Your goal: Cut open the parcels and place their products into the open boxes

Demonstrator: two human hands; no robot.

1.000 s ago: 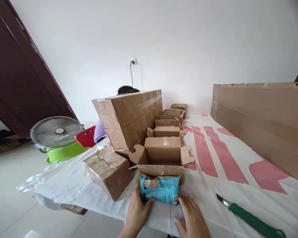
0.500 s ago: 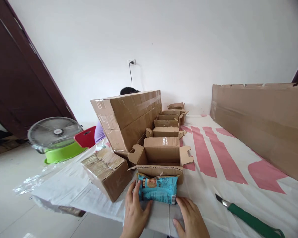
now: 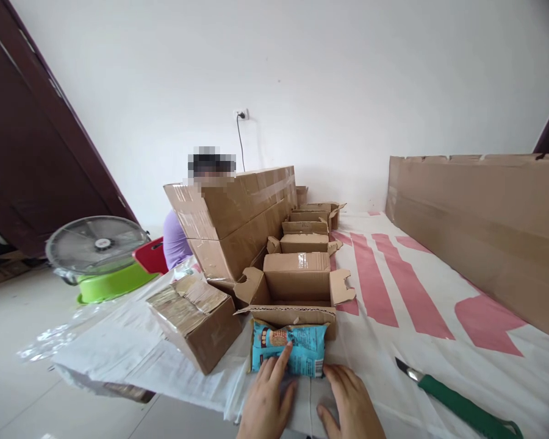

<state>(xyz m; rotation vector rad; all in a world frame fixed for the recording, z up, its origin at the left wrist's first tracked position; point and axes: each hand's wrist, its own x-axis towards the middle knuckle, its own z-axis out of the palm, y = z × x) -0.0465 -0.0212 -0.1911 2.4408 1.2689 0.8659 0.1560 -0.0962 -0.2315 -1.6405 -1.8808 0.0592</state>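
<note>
A blue snack packet [image 3: 302, 344] with a barcode at its lower right lies on the covered table. My left hand [image 3: 269, 390] is at its front edge, with the index finger stretched out over the printed face and the other fingers bent. At the packet's lower right corner rests my right hand [image 3: 350, 396], thumb apart from the fingers and nothing held. Just behind the packet stands an open cardboard box [image 3: 297, 283], its flaps spread outward. A taped, closed carton [image 3: 196, 317] sits to the left.
A green-handled utility knife [image 3: 462, 399] lies at the right, blade exposed. More open boxes [image 3: 305, 238] line up behind, beside stacked taped cartons [image 3: 247, 213]. A long cardboard panel [image 3: 480, 225] borders the right. A person in purple [image 3: 174, 238] sits beyond the stack; a fan [image 3: 100, 247] stands left.
My left hand has moved right from the packet's left end onto its front, index finger now extended over the print. The person behind the cartons has shifted left. My right hand stays in place.
</note>
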